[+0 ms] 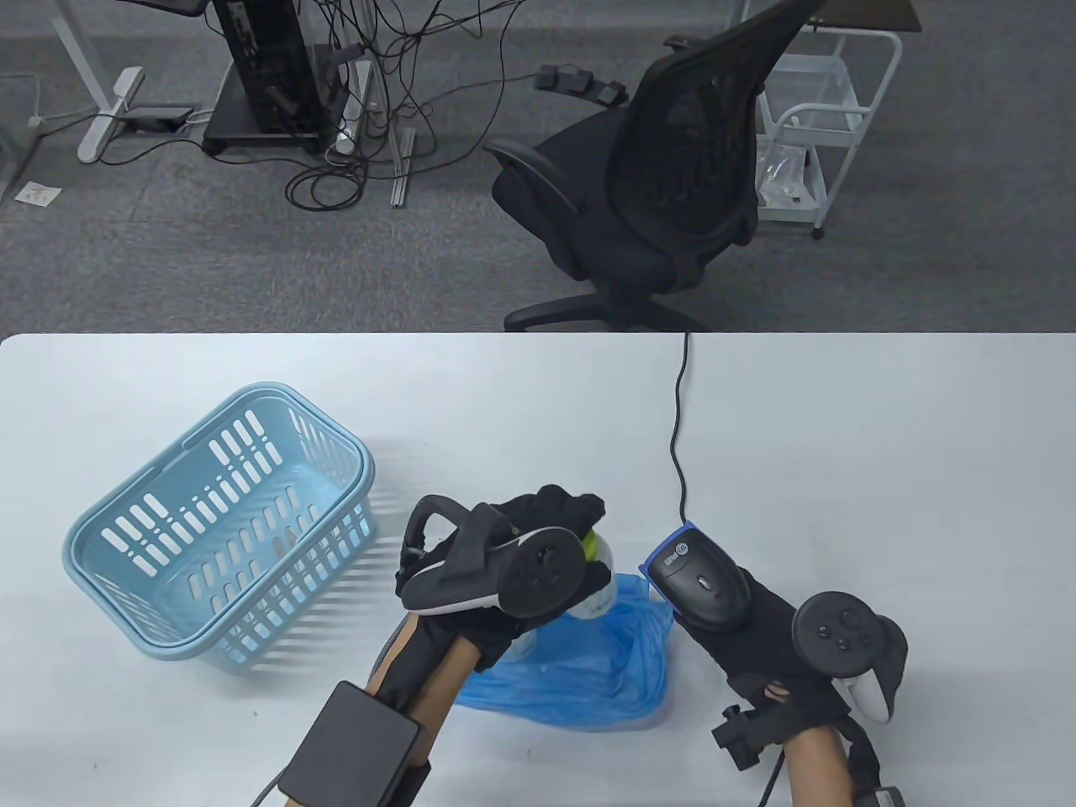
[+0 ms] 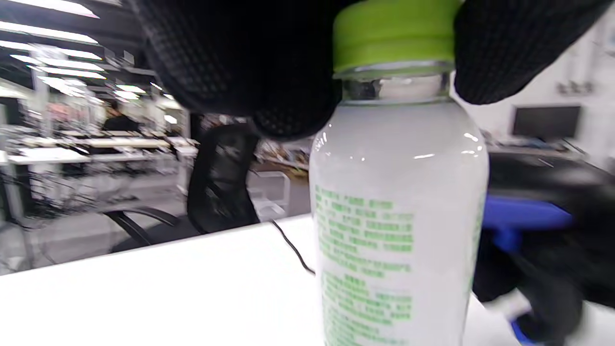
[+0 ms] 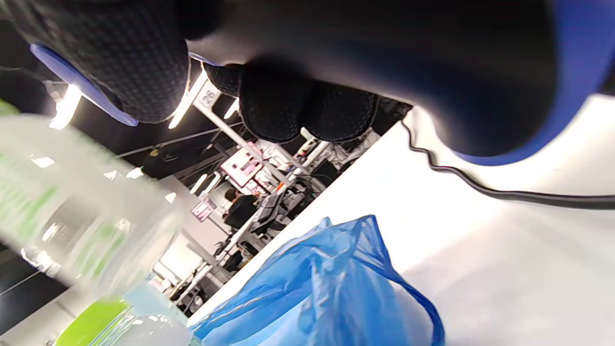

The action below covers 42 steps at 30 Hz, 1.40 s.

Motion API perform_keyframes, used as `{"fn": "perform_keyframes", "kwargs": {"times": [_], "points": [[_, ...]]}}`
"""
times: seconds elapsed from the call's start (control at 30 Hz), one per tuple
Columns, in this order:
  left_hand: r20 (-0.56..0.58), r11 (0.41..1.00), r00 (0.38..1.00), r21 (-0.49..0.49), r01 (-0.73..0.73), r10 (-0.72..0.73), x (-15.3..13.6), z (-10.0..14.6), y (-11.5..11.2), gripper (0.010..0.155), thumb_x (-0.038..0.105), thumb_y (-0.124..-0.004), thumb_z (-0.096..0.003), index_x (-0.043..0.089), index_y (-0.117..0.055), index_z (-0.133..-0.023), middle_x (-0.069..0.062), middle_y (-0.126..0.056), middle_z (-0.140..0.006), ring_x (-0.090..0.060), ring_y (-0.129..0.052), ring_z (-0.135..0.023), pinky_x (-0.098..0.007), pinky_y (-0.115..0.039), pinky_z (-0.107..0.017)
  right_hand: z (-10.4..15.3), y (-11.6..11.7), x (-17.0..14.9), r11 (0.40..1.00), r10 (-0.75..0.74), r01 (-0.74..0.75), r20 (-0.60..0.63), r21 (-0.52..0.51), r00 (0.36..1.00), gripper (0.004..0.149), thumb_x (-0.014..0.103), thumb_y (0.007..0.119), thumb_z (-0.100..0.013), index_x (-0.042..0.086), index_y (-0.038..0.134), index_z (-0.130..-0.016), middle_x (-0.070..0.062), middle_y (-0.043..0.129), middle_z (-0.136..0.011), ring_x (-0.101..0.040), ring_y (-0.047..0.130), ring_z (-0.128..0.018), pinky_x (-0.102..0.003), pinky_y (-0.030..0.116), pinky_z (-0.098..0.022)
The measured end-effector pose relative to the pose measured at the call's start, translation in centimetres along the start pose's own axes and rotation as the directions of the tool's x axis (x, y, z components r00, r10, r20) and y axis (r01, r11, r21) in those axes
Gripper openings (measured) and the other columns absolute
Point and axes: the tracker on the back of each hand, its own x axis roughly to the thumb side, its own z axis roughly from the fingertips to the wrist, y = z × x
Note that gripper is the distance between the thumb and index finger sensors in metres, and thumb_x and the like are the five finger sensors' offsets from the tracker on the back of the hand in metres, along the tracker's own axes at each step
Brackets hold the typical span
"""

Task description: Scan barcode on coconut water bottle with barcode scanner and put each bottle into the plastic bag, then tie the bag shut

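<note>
Left hand (image 1: 538,563) grips the bottle (image 2: 399,216) by its green cap, over the blue bag (image 1: 588,664), tracker hiding most of it from above; right hand (image 1: 756,630) wraps the scanner (image 1: 702,584), bottle blurred in right wrist view

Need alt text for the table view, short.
Left hand holds a green-capped bottle over a blue plastic bag, while the right hand aims a corded barcode scanner at it. Empty blue basket at left.
</note>
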Motion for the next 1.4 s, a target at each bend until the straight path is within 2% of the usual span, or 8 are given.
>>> {"fn": "perform_keyframes", "kwargs": {"times": [0.17,0.33,0.7,0.93,1.0,1.1,1.2,1.4], "points": [[0.093,0.986,0.995,-0.165,-0.028,0.044,1.3,-0.1,-2.9,0.066,0.053,-0.088,-0.0585,0.021,-0.068,-0.113,-0.003,-0.081,-0.106,-0.022,-0.100,-0.078,-0.048,-0.088,-0.060,0.0,-0.1,-0.7,1.000,0.004,-0.004,-0.041,0.000,0.999,0.050,0.047,0.084,-0.053,0.024,0.070,-0.095,0.005,0.089,-0.082,-0.025,0.093,-0.081,-0.057,0.069,-0.070],[0.096,0.971,0.995,-0.237,0.028,-0.005,1.8,-0.8,-5.8,0.066,0.050,-0.089,-0.0586,0.022,-0.067,-0.113,-0.003,-0.080,-0.108,-0.023,-0.099,-0.081,-0.049,-0.087,-0.063,-0.1,-0.1,-0.7,1.000,0.009,-0.008,-0.048,0.007,0.999,0.050,0.047,0.084,-0.053,0.024,0.070,-0.096,0.005,0.089,-0.083,-0.025,0.092,-0.081,-0.057,0.069,-0.070],[0.023,0.958,0.988,-0.243,0.152,-0.151,1.9,-2.3,-9.3,0.066,0.049,-0.088,-0.0590,0.024,-0.064,-0.115,-0.001,-0.075,-0.113,-0.023,-0.095,-0.088,-0.052,-0.081,-0.069,-0.1,-0.1,-0.4,1.000,0.022,-0.021,-0.057,0.019,0.998,0.050,0.047,0.084,-0.053,0.024,0.070,-0.096,0.005,0.089,-0.083,-0.025,0.092,-0.082,-0.057,0.069,-0.071],[0.017,0.957,0.980,-0.210,0.199,-0.200,2.3,-1.8,-9.2,0.072,0.055,-0.079,-0.0606,0.025,-0.051,-0.120,0.000,-0.063,-0.121,-0.026,-0.083,-0.103,-0.056,-0.069,-0.077,-0.1,-0.1,-0.4,0.999,0.026,-0.025,-0.056,0.022,0.998,0.050,0.047,0.084,-0.053,0.024,0.070,-0.096,0.004,0.089,-0.083,-0.025,0.092,-0.082,-0.057,0.069,-0.071],[-0.017,0.974,0.989,-0.177,0.139,-0.144,2.0,-0.9,-8.3,0.076,0.058,-0.074,-0.0615,0.025,-0.044,-0.123,-0.002,-0.054,-0.125,-0.030,-0.072,-0.111,-0.060,-0.060,-0.080,0.0,-0.1,-0.4,0.999,0.026,-0.024,-0.055,0.021,0.998,0.050,0.047,0.084,-0.053,0.024,0.070,-0.095,0.005,0.089,-0.084,-0.025,0.092,-0.082,-0.057,0.069,-0.071],[-0.066,0.997,0.996,-0.051,0.055,-0.058,1.4,1.0,-6.9,0.075,0.058,-0.072,-0.0627,0.025,-0.043,-0.123,-0.004,-0.048,-0.128,-0.034,-0.063,-0.116,-0.063,-0.053,-0.081,0.1,-0.1,-0.4,0.999,0.031,-0.030,-0.054,0.018,0.998,0.050,0.047,0.084,-0.053,0.024,0.070,-0.095,0.004,0.089,-0.084,-0.025,0.092,-0.082,-0.057,0.069,-0.070],[-0.150,0.997,0.986,0.020,0.076,-0.072,-0.2,3.3,-5.7,0.074,0.060,-0.070,-0.0632,0.027,-0.042,-0.124,-0.003,-0.042,-0.131,-0.037,-0.049,-0.121,-0.065,-0.048,-0.081,0.1,0.2,-0.5,0.999,0.043,-0.041,-0.059,0.029,0.997,0.050,0.047,0.084,-0.053,0.024,0.070,-0.096,0.004,0.089,-0.084,-0.025,0.092,-0.082,-0.057,0.069,-0.070],[-0.387,1.000,0.922,0.025,-0.011,0.020,-5.6,8.3,-6.5,0.078,0.060,-0.066,-0.0645,0.026,-0.034,-0.126,-0.006,-0.026,-0.133,-0.042,-0.030,-0.122,-0.068,-0.035,-0.081,0.0,0.6,0.0,0.998,0.064,-0.062,-0.036,0.031,0.997,0.052,0.047,0.083,-0.054,0.022,0.068,-0.097,0.004,0.088,-0.085,-0.026,0.091,-0.082,-0.057,0.069,-0.070]]}}
